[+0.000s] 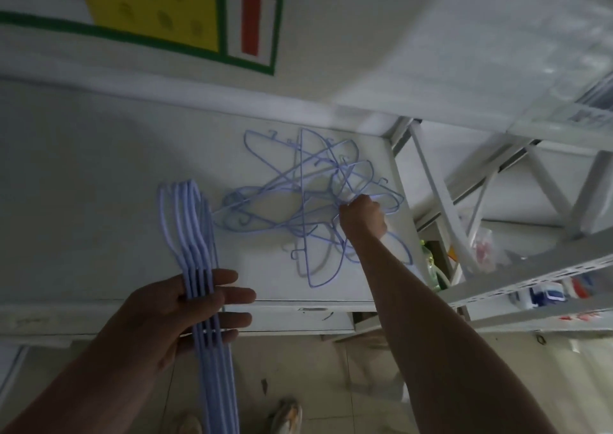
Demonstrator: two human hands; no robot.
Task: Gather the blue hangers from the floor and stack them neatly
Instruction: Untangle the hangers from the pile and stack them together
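Observation:
A tangled heap of thin blue hangers [298, 194] lies on a white table top [116, 168]. My right hand [363, 216] reaches into the heap's right side and pinches one hanger's wire. My left hand [185, 311] holds a stack of several aligned blue hangers [195, 231] edge-on, thumb on the left and fingers across the front. The stack runs from the table down past the table's front edge toward the floor.
A white metal shelving rack [497, 267] stands to the right, with bottles and packets on its lower shelves. A yellow and green sign with a red arrow [252, 12] marks the surface behind the table. My shoes [285, 413] show on the tiled floor below.

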